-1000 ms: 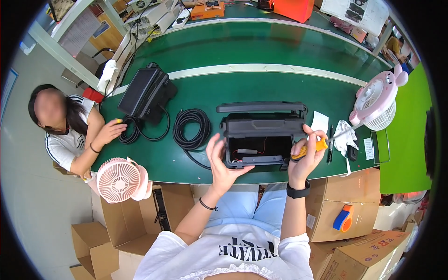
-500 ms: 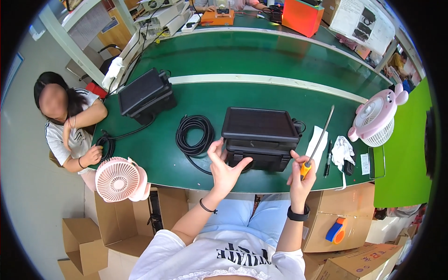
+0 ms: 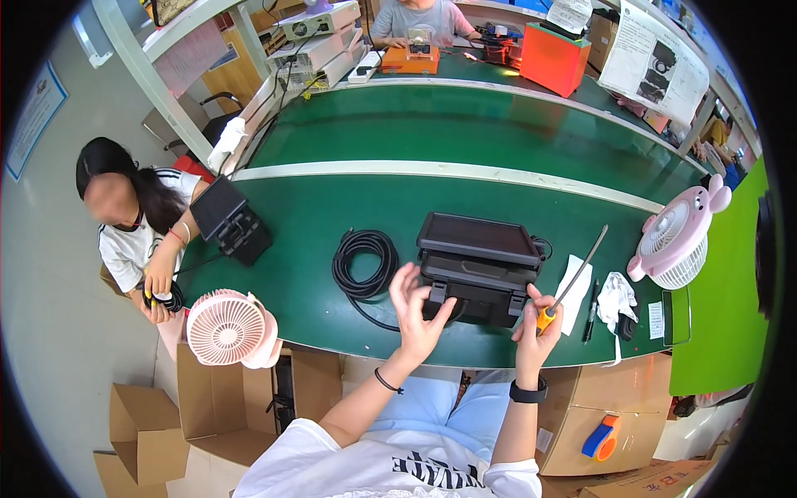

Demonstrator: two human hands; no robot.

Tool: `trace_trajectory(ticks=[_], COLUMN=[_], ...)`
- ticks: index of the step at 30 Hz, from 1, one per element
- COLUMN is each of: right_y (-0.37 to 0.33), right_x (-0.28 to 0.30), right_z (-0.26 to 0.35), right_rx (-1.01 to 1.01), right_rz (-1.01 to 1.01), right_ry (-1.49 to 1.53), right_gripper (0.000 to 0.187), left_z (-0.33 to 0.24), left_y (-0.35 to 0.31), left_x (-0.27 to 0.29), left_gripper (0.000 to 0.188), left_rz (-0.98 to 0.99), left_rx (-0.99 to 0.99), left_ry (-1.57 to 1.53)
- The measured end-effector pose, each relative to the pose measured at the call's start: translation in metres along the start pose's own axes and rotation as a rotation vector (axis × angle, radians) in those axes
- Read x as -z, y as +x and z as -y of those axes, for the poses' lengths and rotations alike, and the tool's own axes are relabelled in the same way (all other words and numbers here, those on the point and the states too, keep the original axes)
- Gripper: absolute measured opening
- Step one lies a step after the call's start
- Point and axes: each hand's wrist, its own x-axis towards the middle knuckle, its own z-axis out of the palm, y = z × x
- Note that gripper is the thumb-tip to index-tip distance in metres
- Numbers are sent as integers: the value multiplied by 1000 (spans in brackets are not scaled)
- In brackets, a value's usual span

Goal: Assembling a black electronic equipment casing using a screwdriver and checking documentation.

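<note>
A black plastic case (image 3: 477,278) with a flat panel on its lid stands on the green table (image 3: 315,191) in front of me. My left hand (image 3: 419,319) is at its front left corner, thumb and fingers spread around the left latch (image 3: 437,292). Whether the fingertips press on that latch I cannot tell. In my right hand (image 3: 531,336) is a screwdriver (image 3: 581,274) with a yellow handle, its shaft pointing up and away. The fingers of this hand are beside the right latch (image 3: 516,302). A coil of black cable (image 3: 365,264) lies left of the case.
At left a person (image 3: 141,224) handles dark cable beside a second black case (image 3: 237,220). A pink fan (image 3: 228,328) stands at the front left, another fan (image 3: 677,236) at the right. Paper (image 3: 573,290), a pen (image 3: 591,311) and crumpled tissue (image 3: 616,299) lie right of my case.
The view has shifted, so the table sits lower. My left latch now stands out from the case front. The person at left has turned the second case and has both hands on the cable.
</note>
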Motion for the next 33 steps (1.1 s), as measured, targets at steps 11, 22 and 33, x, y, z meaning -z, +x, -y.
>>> trace_trajectory(ticks=[11,22,33], right_y=[-1,-10,-18], right_x=[-3,-2,-19], right_z=[2,12,8], right_rx=[-38,-44,-40], right_rz=[-23,-55,-210], right_ry=[39,-11,-117], right_gripper=[9,10,31], left_z=[-4,5,3], left_y=[1,-3,-1], left_x=[-1,-4,-8], left_gripper=[71,70,64], left_rz=[44,36,-10], left_rx=[-76,-101,-68], left_ry=[53,-76,-86])
